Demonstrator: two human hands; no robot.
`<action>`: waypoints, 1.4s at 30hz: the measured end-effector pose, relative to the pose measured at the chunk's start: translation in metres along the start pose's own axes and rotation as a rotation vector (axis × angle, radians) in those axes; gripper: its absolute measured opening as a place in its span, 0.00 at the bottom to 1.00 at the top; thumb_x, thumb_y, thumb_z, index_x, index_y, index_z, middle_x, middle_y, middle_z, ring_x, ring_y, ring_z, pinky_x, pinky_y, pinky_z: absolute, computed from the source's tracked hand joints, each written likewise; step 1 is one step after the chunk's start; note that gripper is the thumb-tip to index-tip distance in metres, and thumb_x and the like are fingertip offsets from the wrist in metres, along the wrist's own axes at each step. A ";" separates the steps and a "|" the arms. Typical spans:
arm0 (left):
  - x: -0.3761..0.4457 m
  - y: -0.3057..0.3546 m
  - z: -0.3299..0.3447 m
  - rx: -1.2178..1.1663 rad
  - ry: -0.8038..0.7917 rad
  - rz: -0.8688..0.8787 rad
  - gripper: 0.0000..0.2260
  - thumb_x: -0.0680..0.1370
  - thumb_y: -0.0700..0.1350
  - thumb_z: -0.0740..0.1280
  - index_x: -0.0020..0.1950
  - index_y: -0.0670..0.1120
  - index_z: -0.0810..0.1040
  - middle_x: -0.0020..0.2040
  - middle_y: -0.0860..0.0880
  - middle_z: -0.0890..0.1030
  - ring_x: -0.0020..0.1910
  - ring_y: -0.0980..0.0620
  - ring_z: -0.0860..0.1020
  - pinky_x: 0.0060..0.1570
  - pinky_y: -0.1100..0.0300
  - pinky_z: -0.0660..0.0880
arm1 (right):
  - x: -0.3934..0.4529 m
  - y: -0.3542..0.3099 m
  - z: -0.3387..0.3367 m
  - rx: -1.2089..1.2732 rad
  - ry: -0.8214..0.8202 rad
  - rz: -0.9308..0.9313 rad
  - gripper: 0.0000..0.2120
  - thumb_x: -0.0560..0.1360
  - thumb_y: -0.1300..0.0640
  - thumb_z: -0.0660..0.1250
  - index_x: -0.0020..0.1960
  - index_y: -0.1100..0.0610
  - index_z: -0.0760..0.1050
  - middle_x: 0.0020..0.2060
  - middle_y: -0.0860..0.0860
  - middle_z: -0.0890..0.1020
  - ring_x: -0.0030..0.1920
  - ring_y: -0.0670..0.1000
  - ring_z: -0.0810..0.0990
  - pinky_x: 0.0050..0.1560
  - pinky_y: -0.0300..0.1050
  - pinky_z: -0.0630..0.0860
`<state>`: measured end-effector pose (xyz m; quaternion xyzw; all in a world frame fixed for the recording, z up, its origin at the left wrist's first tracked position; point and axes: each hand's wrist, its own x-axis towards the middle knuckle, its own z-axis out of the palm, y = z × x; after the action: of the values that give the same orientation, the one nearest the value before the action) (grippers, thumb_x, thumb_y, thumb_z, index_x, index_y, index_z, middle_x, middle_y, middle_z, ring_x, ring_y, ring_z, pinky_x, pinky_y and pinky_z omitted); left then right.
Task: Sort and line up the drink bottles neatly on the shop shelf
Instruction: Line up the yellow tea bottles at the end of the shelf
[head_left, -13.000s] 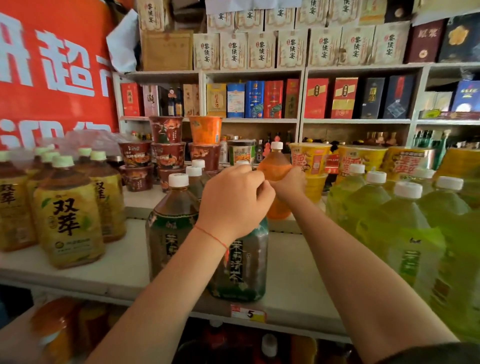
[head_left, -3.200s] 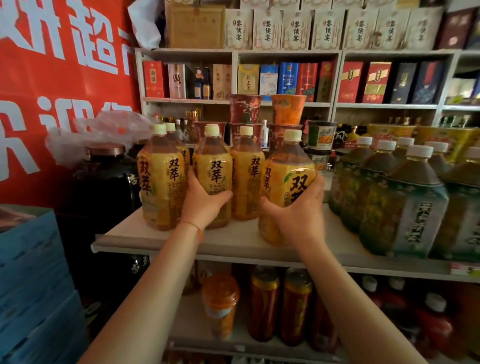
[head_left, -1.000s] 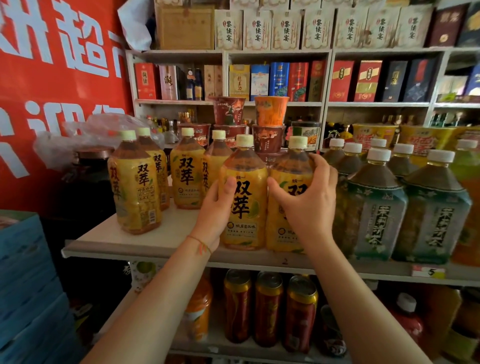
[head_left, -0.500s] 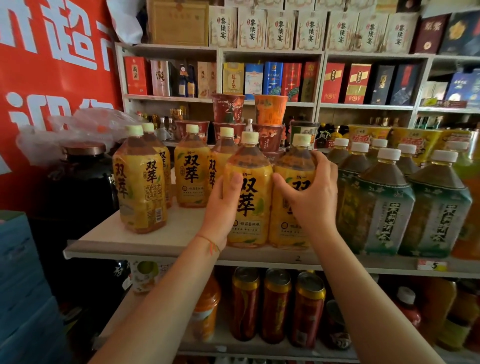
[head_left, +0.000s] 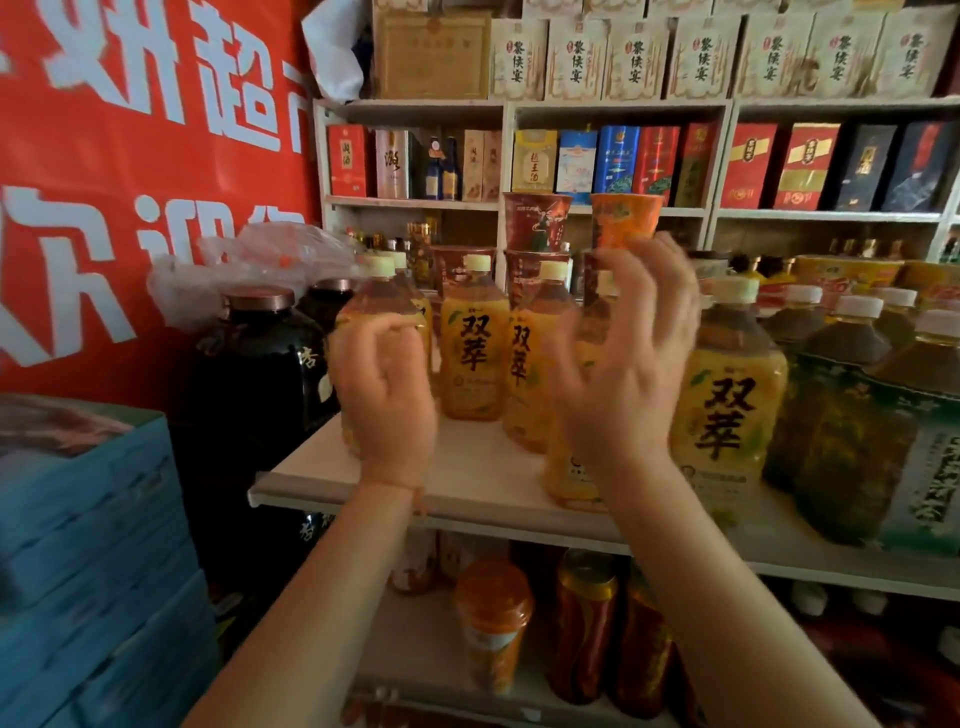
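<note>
Roughly halfway, I judge: yellow-labelled plastic tea bottles (head_left: 727, 410) stand grouped on the pale shelf board (head_left: 467, 483), beside dark green-labelled bottles (head_left: 852, 415), rows still ragged. Left hand (head_left: 387, 400) loosely curled, right hand (head_left: 623, 374) spread; both hold nothing.

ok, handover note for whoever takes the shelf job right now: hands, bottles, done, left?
Left hand: loosely curled in front of the leftmost yellow tea bottle, grip unclear through blur.
Right hand: open, fingers spread, holding nothing.
Yellow tea bottles stand on the shelf; two sit at the front edge beside the dark green tea bottles.
Done: kinds grouped.
Left: the yellow ones still stagger front to back; line them up.
</note>
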<state>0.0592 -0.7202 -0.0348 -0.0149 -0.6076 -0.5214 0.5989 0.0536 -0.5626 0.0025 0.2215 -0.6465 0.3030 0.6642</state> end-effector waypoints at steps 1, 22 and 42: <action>0.016 -0.013 -0.013 0.044 0.073 -0.048 0.06 0.79 0.44 0.64 0.54 0.47 0.77 0.53 0.54 0.74 0.55 0.53 0.74 0.56 0.66 0.70 | -0.006 -0.014 0.016 0.079 -0.087 -0.033 0.15 0.76 0.60 0.65 0.60 0.65 0.76 0.59 0.61 0.77 0.64 0.60 0.74 0.65 0.58 0.71; 0.031 -0.044 -0.037 -0.032 -0.838 -0.386 0.05 0.82 0.58 0.62 0.57 0.68 0.73 0.50 0.67 0.82 0.52 0.73 0.77 0.42 0.74 0.74 | -0.022 -0.068 0.088 -0.073 -0.472 0.291 0.37 0.76 0.36 0.63 0.70 0.66 0.65 0.66 0.62 0.70 0.67 0.60 0.71 0.64 0.51 0.75; 0.054 -0.051 -0.028 0.014 -0.723 -0.566 0.09 0.81 0.46 0.64 0.57 0.52 0.83 0.53 0.48 0.86 0.53 0.50 0.84 0.59 0.44 0.80 | -0.010 -0.031 0.070 -0.449 -0.512 0.032 0.19 0.76 0.42 0.62 0.55 0.54 0.80 0.54 0.63 0.77 0.48 0.62 0.79 0.51 0.57 0.76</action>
<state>0.0309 -0.7943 -0.0330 -0.0252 -0.7613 -0.6216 0.1828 0.0247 -0.6337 0.0004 0.1285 -0.8463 0.0983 0.5075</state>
